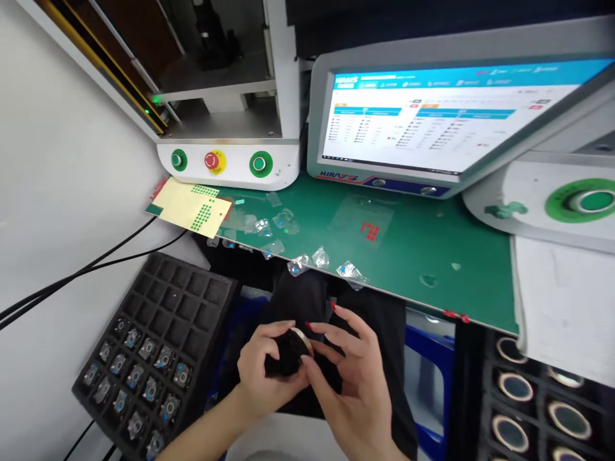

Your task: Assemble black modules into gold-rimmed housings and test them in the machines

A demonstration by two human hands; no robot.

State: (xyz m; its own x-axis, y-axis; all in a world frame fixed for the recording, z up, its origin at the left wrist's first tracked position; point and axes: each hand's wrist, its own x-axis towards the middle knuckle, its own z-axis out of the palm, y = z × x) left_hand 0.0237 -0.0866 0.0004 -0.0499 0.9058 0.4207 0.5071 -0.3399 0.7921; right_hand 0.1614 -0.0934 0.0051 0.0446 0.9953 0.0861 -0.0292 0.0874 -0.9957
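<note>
Round dark part (287, 355) with a pale metallic rim: from the head view, you have it above your lap, gripped in the curled fingers of your left hand (263, 366). Your right hand (356, 374) has its thumb at the rim, some fingers spread; whether it pinches, I cannot tell. Beyond lies the green bench (446, 240); foam trays (185, 307) flank you on either side.

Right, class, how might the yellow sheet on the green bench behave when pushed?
The yellow sheet looks thin, so it probably bends easily. Its papery look suggests little weight. Lying at the edge of the green bench, it might slide off.
</note>
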